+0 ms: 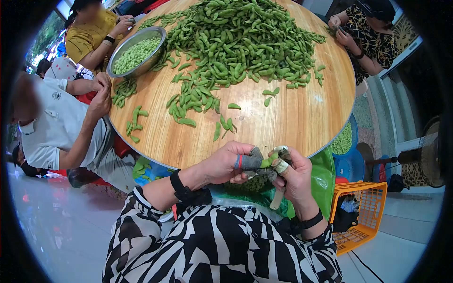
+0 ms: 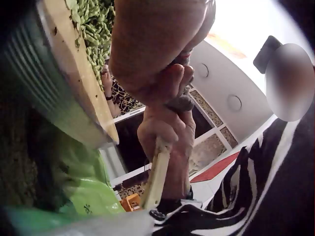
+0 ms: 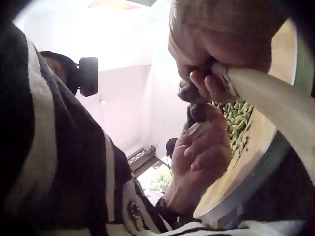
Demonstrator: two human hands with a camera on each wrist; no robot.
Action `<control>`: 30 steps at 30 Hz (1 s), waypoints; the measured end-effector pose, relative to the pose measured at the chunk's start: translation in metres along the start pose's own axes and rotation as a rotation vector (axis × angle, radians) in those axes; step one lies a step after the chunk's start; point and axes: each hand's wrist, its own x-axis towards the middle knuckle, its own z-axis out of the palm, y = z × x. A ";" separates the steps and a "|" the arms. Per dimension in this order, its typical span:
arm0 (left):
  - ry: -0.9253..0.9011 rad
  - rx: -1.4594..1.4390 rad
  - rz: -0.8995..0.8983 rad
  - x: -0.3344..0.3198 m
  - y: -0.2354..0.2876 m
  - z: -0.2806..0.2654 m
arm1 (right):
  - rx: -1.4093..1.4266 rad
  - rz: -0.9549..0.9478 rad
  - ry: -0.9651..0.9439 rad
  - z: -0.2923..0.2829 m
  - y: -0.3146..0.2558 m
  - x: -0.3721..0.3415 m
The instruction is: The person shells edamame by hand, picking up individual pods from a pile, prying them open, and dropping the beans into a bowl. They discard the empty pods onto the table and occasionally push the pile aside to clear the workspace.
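Observation:
Both hands meet just past the round table's near edge. The left hand [image 1: 226, 162], with grey wraps on its fingers and a red band, pinches one end of a green pod [image 1: 268, 162]. Thumb and fingers of the right hand [image 1: 296, 173], partly taped in white, grip the pod's other end. A pale, flat-ended handle [image 1: 276, 200] sticks out below the right palm; the right wrist view shows this handle [image 3: 275, 91] under the right hand [image 3: 221, 37]. From the left wrist, the left hand [image 2: 157, 44] hides the pod. Loose pods [image 1: 228, 123] lie ahead on the wood.
A large pod heap [image 1: 245, 42] covers the far part of the table [image 1: 292, 118]. At the left stands a metal bowl [image 1: 162, 47] of shelled beans. People sit left and right. An orange crate [image 1: 373, 212] and a blue basin [image 1: 351, 162] stand at the right; a green bag [image 1: 322, 177] hangs below.

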 end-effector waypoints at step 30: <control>0.222 0.037 0.142 -0.004 0.001 0.019 | -0.350 -0.145 0.084 0.009 0.011 -0.006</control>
